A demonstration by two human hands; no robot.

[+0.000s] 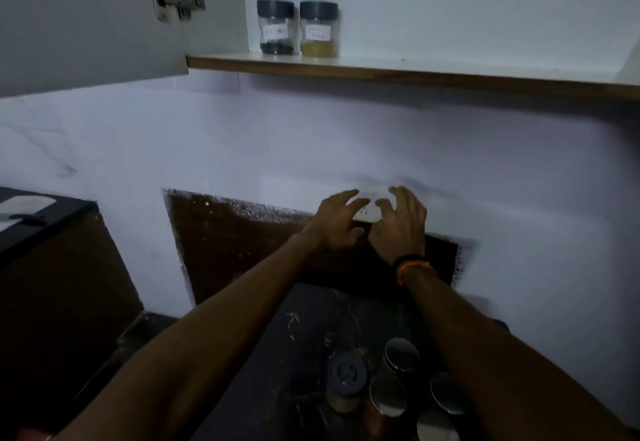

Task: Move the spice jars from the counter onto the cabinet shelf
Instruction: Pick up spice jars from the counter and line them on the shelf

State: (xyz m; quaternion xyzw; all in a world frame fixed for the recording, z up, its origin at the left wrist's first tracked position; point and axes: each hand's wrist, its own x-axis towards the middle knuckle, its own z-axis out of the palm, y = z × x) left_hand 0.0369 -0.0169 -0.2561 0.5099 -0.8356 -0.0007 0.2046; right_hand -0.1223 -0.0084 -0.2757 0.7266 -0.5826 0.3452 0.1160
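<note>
With two spice jars [298, 28] shelved at 12 o'clock and five more [391, 388] on the counter [304, 336] at 6 o'clock, I hold my left hand [334, 218] and right hand [398, 222] empty, fingers spread, between trips, needing a downward reach.

Both bare forearms are reaching forward from the bottom of the view toward twelve o'clock, converging as they go. The left hand [337, 220] is hovering with its fingers spread and loosely bent, thumb pointing toward one o'clock, holding nothing. The right hand [401, 224] is hovering just beside it at three o'clock, nearly touching it, its fingers curled downward like a claw and gripping nothing. The right wrist is wearing a dark band [408, 260] with an orange thread [414, 269] at its six o'clock side.
</note>
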